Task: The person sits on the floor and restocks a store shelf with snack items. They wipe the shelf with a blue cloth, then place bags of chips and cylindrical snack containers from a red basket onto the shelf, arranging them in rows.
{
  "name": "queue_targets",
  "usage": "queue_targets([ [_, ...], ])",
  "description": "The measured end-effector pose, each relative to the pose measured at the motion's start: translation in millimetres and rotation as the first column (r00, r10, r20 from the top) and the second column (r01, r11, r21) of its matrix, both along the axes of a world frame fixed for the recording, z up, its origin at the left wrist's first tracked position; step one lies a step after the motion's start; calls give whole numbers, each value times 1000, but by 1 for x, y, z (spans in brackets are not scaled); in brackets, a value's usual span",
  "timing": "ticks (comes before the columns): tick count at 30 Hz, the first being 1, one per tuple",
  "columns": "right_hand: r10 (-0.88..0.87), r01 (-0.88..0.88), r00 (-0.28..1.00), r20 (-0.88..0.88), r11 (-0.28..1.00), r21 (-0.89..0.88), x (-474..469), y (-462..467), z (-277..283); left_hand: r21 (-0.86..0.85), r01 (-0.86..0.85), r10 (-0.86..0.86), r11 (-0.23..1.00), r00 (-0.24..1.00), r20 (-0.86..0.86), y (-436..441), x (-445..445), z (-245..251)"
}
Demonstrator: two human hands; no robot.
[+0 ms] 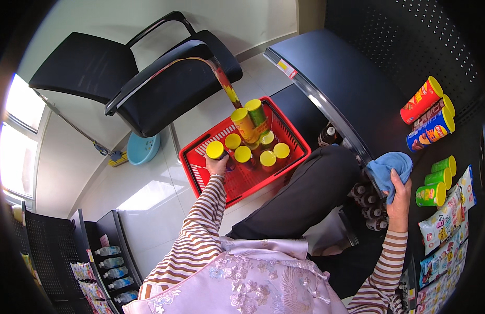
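Note:
My left hand (217,165) grips a chip canister with a yellow lid (215,150) at the left side of a red plastic shopping basket (248,193). Several more yellow-lidded canisters stand in the basket, among them a yellow one (244,126) and a green one (256,114) that rise higher than the rest. My right hand (399,192) holds a crumpled blue cloth (389,169) at the front edge of a black metal shelf (336,66). Red, blue and green canisters stand on that shelf, to the right of the cloth.
Snack bags (442,223) lie along the shelf at the right, and dark bottles (370,208) stand below it. A black chair (168,90) is beyond the basket, with a light blue basin (143,149) beside it. Another shelf holds water bottles (115,271) at the lower left.

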State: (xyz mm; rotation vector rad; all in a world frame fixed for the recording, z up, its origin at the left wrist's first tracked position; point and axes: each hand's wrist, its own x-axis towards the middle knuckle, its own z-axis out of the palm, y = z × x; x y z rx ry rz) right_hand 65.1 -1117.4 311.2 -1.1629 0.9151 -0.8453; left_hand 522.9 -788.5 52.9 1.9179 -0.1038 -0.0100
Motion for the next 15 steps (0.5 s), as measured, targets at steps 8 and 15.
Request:
queue_targets([
  [8, -4, 4, 1000, -6, 1000, 3, 2, 1, 0, 254, -55, 36, 966, 996, 77, 20, 7, -26],
  [15, -96, 79, 984, 153, 991, 112, -5, 4, 2, 72, 132, -147, 989, 956, 253, 13, 15, 5],
])
